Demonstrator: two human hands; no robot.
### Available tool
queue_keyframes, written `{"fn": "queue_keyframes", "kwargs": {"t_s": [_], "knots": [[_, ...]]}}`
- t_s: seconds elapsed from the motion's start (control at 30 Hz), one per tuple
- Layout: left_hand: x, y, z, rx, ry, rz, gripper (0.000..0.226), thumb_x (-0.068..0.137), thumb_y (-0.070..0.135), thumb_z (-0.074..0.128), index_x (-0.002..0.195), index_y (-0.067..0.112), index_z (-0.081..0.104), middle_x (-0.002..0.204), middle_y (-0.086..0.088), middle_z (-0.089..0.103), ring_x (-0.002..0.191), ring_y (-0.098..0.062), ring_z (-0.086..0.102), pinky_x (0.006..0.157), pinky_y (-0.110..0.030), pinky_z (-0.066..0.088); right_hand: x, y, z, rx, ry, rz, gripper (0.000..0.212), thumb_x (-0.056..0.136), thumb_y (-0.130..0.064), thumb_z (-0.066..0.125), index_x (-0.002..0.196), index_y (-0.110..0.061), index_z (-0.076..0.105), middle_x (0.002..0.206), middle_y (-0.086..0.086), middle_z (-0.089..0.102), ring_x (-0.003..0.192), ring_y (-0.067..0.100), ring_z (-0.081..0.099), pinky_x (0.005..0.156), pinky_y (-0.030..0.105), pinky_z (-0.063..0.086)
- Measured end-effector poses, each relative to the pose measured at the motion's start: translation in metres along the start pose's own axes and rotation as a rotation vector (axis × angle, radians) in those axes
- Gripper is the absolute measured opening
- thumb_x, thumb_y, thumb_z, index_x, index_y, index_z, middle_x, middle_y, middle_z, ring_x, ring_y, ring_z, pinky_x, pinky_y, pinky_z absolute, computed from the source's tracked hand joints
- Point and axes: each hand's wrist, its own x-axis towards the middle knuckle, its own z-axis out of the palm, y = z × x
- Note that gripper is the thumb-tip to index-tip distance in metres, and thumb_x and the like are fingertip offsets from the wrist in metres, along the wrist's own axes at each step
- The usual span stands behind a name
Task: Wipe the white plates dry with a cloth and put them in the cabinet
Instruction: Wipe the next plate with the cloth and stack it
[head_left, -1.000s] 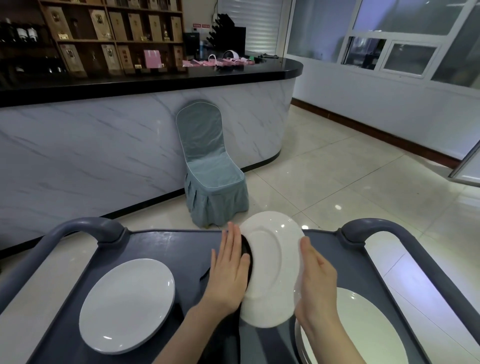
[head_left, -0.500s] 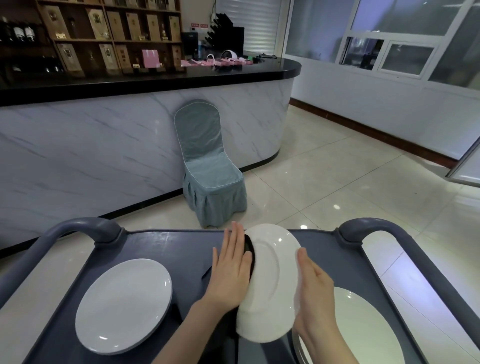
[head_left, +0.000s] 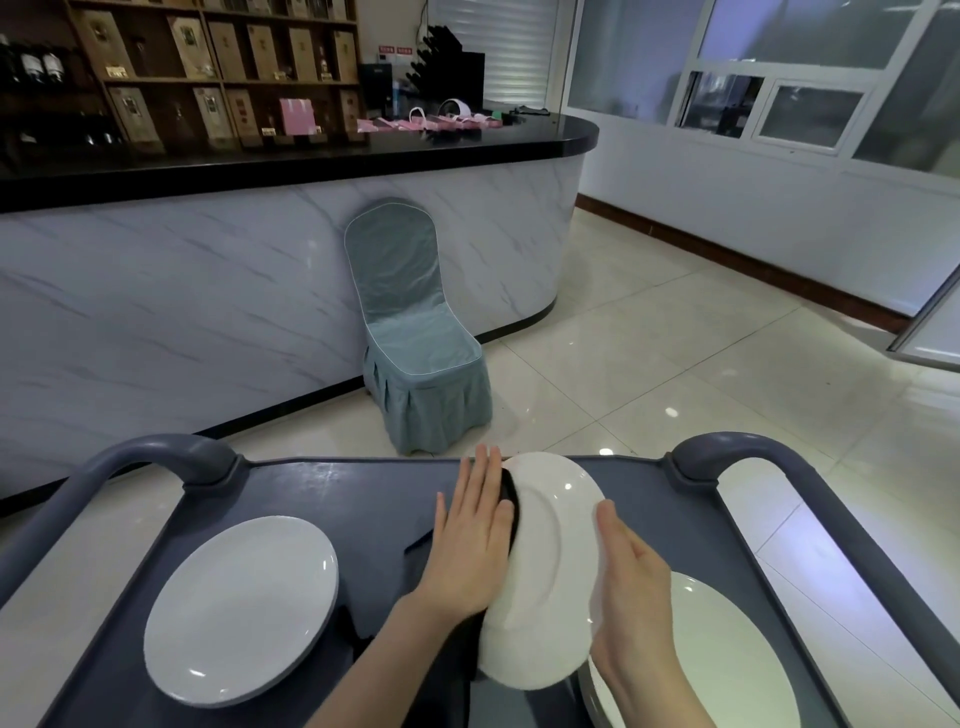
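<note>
A white plate (head_left: 550, 566) stands tilted on its edge over the grey cart (head_left: 343, 499), held between my two hands. My left hand (head_left: 475, 540) lies flat with straight fingers, pressing a dark cloth (head_left: 511, 499) against the plate's left face. My right hand (head_left: 631, 582) supports the plate's right side with straight fingers. A second white plate (head_left: 241, 608) lies flat on the cart's left. A third white plate (head_left: 727, 660) lies at the right, partly hidden by my right arm. No cabinet is in view.
The cart has raised grey handles at left (head_left: 150, 454) and right (head_left: 748, 452). Beyond it a blue-grey covered chair (head_left: 415, 353) stands against a marble-fronted bar counter (head_left: 208, 291). Shelves with boxes are behind the bar. Glossy tiled floor (head_left: 675, 374) spreads to the right.
The held plate has dropped slightly lower and turned a bit between my hands; my left hand has slid the cloth along its face. The other plates have not moved.
</note>
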Motion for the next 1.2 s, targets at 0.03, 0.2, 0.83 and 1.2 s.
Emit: {"fn": "queue_keyframes", "kwargs": {"t_s": [0.03,0.2,0.83,1.2], "knots": [[-0.002,-0.006,0.003,-0.005,-0.009,-0.03,0.051,0.106,0.032,0.013,0.14,0.046,-0.023,0.151,0.028,-0.028,0.141,0.004,-0.027,0.121,-0.039,-0.011,0.002,-0.002,-0.003,-0.011,0.012,-0.004,0.037,0.097,-0.033,0.059,0.068,-0.011,0.051,0.064,0.002,0.037,0.06,0.017,0.035,0.057,0.028,0.03],[-0.024,-0.034,0.015,-0.068,-0.071,-0.204,0.056,0.104,0.043,0.023,0.151,0.042,-0.007,0.161,0.016,-0.01,0.149,-0.007,-0.003,0.122,-0.044,0.006,0.013,-0.01,-0.014,-0.09,0.026,-0.074,0.032,0.097,-0.034,0.059,0.075,-0.01,0.055,0.069,0.002,0.039,0.064,0.015,0.037,0.062,0.03,0.03],[-0.077,-0.013,-0.08,-1.188,0.308,-0.565,0.031,0.09,0.02,0.064,0.118,0.027,0.054,0.096,-0.014,0.074,0.072,-0.026,0.07,0.052,-0.031,0.052,-0.026,0.032,0.053,-1.135,-0.834,-0.945,0.05,0.097,-0.059,0.037,0.137,-0.038,0.056,0.142,-0.024,0.051,0.128,-0.001,0.05,0.101,0.024,0.046],[-0.119,-0.11,-0.107,-1.322,0.45,-0.705,0.029,0.091,0.019,0.048,0.11,0.035,0.064,0.105,-0.003,0.073,0.1,-0.033,0.065,0.063,-0.042,0.056,0.019,0.075,0.087,-0.857,-0.429,-0.053,0.03,0.091,-0.012,0.064,0.119,-0.021,0.067,0.114,-0.001,0.068,0.095,0.01,0.063,0.08,0.025,0.048]]}}
